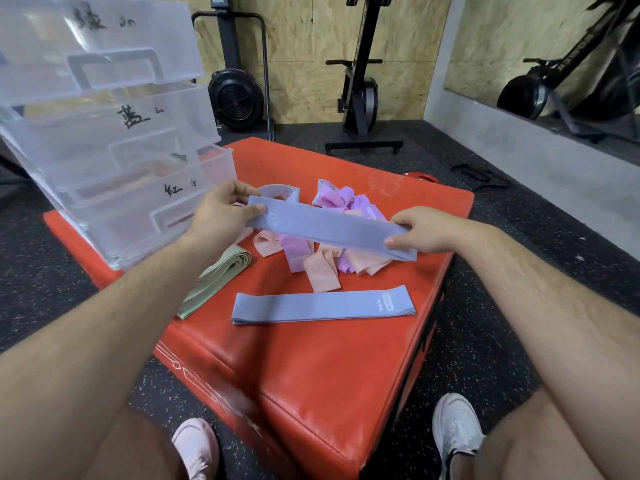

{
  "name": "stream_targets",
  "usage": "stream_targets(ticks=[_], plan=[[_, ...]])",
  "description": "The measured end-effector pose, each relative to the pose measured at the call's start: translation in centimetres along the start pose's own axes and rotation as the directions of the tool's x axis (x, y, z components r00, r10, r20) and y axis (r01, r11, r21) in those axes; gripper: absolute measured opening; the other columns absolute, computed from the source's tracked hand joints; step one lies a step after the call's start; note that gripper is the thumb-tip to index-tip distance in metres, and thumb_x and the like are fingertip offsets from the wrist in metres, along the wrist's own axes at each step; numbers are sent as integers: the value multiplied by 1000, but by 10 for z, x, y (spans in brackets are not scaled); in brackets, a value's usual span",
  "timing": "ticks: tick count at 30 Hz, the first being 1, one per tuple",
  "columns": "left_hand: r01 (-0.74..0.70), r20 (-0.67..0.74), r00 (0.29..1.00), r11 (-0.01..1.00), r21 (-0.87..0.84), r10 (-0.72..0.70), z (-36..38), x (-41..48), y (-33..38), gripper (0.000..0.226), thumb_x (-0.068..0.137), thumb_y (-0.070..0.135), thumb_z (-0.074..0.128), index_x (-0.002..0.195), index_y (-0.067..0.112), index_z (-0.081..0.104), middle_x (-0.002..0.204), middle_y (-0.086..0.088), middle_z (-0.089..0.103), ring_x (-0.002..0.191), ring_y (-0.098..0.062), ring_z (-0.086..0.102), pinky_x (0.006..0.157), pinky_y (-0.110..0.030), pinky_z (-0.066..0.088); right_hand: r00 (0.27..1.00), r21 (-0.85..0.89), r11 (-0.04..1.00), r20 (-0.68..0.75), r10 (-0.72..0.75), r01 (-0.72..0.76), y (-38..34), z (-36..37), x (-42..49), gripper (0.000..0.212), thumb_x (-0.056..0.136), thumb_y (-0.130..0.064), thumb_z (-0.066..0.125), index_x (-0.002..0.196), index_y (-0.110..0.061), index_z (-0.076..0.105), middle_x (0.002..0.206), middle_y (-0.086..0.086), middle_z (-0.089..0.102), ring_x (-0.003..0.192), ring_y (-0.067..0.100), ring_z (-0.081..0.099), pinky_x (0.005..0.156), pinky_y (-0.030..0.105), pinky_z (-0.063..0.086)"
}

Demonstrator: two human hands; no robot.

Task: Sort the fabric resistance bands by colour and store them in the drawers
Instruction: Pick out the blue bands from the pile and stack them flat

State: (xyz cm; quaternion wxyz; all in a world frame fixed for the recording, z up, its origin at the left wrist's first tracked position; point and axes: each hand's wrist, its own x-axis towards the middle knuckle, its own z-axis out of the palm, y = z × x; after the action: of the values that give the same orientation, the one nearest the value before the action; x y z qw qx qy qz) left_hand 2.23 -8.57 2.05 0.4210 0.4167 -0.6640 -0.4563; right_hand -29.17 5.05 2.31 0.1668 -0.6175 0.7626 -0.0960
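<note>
"Head view: which step was in hand?"

"Sorting, by my reading. Both hands held one lavender-blue fabric resistance band [329, 230] pulled out flat between them, above the red padded box [311, 358]."

"And the fingers?"

"The left hand [221, 216] pinched the band's left end, with the thumb on the near face and the fingers [239, 188] curled behind. The right hand [426, 233] pinched the other end the same way, its fingers [407, 218] closed on the fabric. Neither hand was spread."

"Where was everything else?"

"A tangled heap of pink and purple fabric bands [332, 258] lay under the held band, between the two sets of fingers. On the person's side of the fingers, a flat stack of matching lavender-blue bands [322, 304] lay on the box. A folded bundle of sage-green bands [221, 275] sat below the left fingers. Just beyond those fingers stood the clear plastic drawer unit [104, 143], with handwriting on its fronts."

"What did the next move call for?"

"Probably laying the band squarely on the matching stack, or carrying it to the drawer for its colour. The fabric looked limp, so both ends likely needed holding until it was down. With the heap unsorted, the task seemed far from done."
</note>
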Motion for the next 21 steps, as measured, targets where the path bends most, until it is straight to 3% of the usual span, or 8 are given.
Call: stream_targets(ticks=[4, 7, 10, 12, 15, 18, 21], plan=[[50, 28, 998, 997, 64, -52, -13, -11, -10, 21, 85, 0, 71, 89, 18, 61, 87, -5, 64, 78, -20, 61, 76, -34, 53, 1000, 23, 1000, -24, 10, -10, 10, 0, -8, 16, 90, -29, 69, 95, -14, 67, 93, 8, 70, 83, 25, 62, 79, 41, 51], [89, 78, 992, 990, 105, -98, -21, -23, -15, 19, 85, -2, 71, 88, 13, 61, 87, -11, 64, 80, -25, 63, 76, -35, 57, 1000, 129, 992, -16, 16, -14, 15, 6, -14, 8, 89, -17, 70, 97, -18, 66, 96, 8, 70, 77, 20, 62, 84, 45, 54], [73, 112, 989, 978, 194, -96, -25, -38, -23, 20, 86, -1, 71, 89, 17, 61, 85, -10, 62, 67, -18, 59, 60, -26, 52, 1000, 244, 970, 25, 13, -18, 16, 16, -23, 22, 86, -8, 72, 102, -21, 63, 95, 7, 66, 67, 17, 61, 79, 44, 56], [61, 123, 988, 962, 266, -97, -27, -47, -33, 22, 84, 0, 72, 90, 20, 63, 82, -6, 61, 61, -14, 55, 56, -22, 48, 999, 216, 976, 53, -9, -3, 14, 24, -28, 29, 85, -7, 73, 107, -22, 61, 95, 9, 64, 66, 18, 60, 74, 42, 54], [-9, 172, 982, 893, 450, -76, -27, -54, -53, 24, 78, -1, 74, 92, 19, 69, 89, -8, 65, 69, -15, 56, 69, -27, 49, 997, 81, 996, 66, -35, 29, 10, 39, -35, 33, 84, -13, 72, 111, -27, 63, 100, 8, 57, 72, 16, 56, 63, 27, 44], [-105, 222, 974, 789, 606, -40, -26, -66, -66, 23, 77, -2, 71, 93, 15, 71, 88, -5, 66, 72, -13, 55, 61, -8, 40, 997, -31, 999, 69, -23, 25, 10, 54, -36, 34, 84, -20, 70, 116, -31, 63, 112, 7, 48, 82, 18, 54, 58, 19, 34], [-170, 272, 962, 727, 665, -24, -26, -72, -74, 20, 78, 6, 73, 94, 17, 70, 84, 0, 65, 80, -19, 59, 69, -22, 41, 996, -57, 998, 86, -12, 17, 8, 63, -36, 33, 87, -19, 67, 119, -27, 63, 108, 2, 54, 79, 14, 53, 59, 23, 36]])
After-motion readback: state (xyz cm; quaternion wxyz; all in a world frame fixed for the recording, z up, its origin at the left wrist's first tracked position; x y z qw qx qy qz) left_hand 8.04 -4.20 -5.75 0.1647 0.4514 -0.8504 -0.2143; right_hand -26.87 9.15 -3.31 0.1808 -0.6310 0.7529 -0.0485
